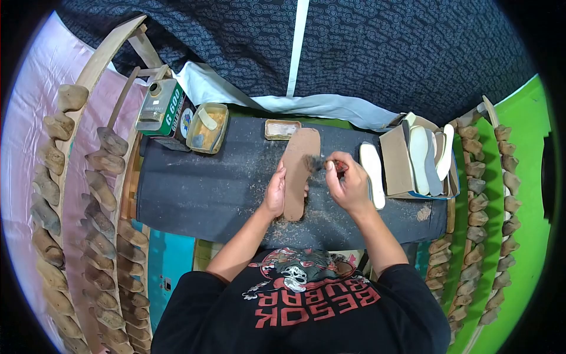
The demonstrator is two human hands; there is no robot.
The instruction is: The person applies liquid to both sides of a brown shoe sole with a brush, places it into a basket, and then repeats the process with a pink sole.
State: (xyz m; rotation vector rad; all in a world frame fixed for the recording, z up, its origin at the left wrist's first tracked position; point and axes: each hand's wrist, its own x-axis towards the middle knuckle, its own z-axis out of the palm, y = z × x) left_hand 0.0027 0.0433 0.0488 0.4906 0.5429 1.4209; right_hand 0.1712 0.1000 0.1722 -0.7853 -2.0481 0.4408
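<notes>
In the head view a brown shoe insole (299, 177) stands lengthwise over the dark work table, its flat face toward me. My left hand (276, 192) grips its left edge, and fingertips show at the right edge too. A small brush (315, 163) with dark bristles and a reddish handle is pinched in my right hand (346, 180). The bristles lie at the right edge of the insole, seemingly touching its face. Just right of my right hand lies a white insole (371, 174) on the table.
A cardboard box (396, 165) holds several white and grey insoles at the right. Toward the back left stand a green tin can (165, 112) and a plastic tub (207, 144). A small tray (282, 129) sits behind the insole. Shavings litter the dark cloth (194, 183). Racks of wooden shoe lasts (100, 221) flank both sides.
</notes>
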